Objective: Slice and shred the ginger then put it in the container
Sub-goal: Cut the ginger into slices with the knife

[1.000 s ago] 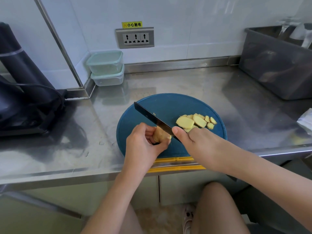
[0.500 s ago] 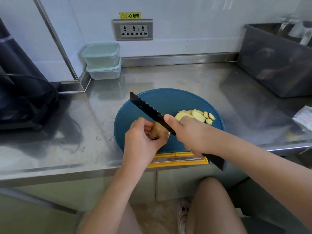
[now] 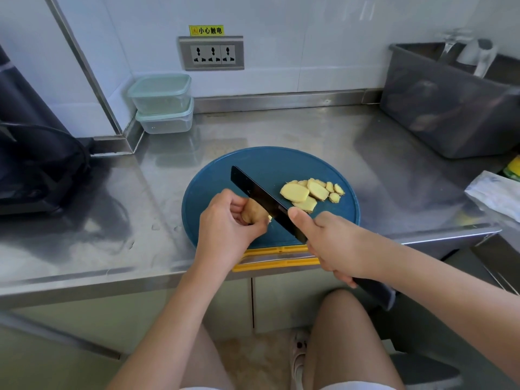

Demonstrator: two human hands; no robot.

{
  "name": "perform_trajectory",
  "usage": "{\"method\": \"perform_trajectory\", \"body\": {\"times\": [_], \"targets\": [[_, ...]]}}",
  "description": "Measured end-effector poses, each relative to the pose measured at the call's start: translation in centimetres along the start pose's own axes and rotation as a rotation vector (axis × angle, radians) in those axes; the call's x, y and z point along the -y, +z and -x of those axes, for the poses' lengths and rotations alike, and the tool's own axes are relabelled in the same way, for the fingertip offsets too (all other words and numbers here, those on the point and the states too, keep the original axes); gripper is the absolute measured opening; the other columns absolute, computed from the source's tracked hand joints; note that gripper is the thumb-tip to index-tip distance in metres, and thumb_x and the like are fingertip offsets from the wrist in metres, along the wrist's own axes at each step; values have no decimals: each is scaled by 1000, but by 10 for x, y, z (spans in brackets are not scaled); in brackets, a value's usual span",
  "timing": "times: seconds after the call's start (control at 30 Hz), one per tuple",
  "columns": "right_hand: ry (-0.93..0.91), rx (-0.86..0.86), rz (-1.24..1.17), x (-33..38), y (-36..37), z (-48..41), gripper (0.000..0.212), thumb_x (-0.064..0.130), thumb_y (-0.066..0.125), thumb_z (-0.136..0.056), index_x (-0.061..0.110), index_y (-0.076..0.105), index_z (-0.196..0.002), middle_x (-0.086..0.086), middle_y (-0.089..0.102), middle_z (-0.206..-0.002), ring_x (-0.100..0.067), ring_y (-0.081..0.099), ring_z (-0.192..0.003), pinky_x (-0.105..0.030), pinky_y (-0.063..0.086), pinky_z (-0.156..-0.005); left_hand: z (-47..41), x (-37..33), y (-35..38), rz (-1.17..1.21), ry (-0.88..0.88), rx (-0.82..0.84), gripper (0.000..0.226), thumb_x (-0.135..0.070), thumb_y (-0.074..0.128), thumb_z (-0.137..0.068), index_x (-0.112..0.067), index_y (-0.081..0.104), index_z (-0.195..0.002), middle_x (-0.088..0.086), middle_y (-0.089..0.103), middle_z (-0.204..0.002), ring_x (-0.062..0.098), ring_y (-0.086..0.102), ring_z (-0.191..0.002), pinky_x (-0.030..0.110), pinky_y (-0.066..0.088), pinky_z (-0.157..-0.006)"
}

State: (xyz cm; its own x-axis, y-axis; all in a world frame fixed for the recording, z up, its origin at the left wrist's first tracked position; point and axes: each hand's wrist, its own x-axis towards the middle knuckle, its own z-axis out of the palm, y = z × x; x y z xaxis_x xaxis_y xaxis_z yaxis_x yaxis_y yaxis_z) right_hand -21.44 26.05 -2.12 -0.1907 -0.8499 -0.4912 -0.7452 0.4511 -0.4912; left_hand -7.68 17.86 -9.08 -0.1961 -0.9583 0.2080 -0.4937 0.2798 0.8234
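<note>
Steel counter (image 3: 281,130), white wall (image 3: 309,38), perhaps tiled floor (image 3: 253,358).

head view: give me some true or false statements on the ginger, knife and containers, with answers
1. The left hand grips the uncut ginger piece over the blue cutting board. True.
2. The right hand holds a black-bladed knife. True.
3. The ginger slices lie left of the blade. False: they lie right of it, on the board.
4. The two lidded containers stand side by side. False: one is stacked on the other, by the wall.
5. The slices are already shredded. False: they are whole flat slices.
</note>
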Motion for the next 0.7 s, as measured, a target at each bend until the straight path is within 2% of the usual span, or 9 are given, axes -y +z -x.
{"method": "perform_trajectory", "body": {"times": [0.2, 0.43, 0.53, 0.7], "targets": [[10, -16, 25, 2, 3, 0, 65, 62, 12, -92, 6, 44, -84, -13, 47, -64, -18, 45, -38, -27, 43, -43, 0, 1, 0, 1, 11, -2, 35, -29, 84, -66, -24, 54, -85, -14, 59, -82, 0, 57, -70, 2, 43, -58], [4, -12, 62, 13, 1, -13, 69, 63, 9, -92, 6, 44, -74, -13, 49, -58, -20, 47, -36, -24, 42, -43, 0, 3, 1, 5, 6, -10, 35, -31, 83, -67, -25, 54, -86, -12, 59, -83, 1, 57, -72, 2, 43, -59], [12, 5, 35, 15, -1, -17, 68, 64, 10, -91, 7, 42, -71, -12, 46, -55, -21, 46, -37, -26, 44, -45, 0, 4, 1, -5, 5, -9, 35, -32, 82, -68, -24, 54, -87, -10, 60, -85, 3, 57, -72, 7, 44, -54], [9, -31, 98, 22, 3, -17, 72, 61, 6, -93, 5, 44, -68, -14, 49, -52, -22, 50, -38, -28, 48, -52, 0, 5, 2, -8, 3, -11, 35, -31, 82, -67, -23, 55, -87, -9, 60, -85, 3, 58, -73, 9, 43, -57]]}}
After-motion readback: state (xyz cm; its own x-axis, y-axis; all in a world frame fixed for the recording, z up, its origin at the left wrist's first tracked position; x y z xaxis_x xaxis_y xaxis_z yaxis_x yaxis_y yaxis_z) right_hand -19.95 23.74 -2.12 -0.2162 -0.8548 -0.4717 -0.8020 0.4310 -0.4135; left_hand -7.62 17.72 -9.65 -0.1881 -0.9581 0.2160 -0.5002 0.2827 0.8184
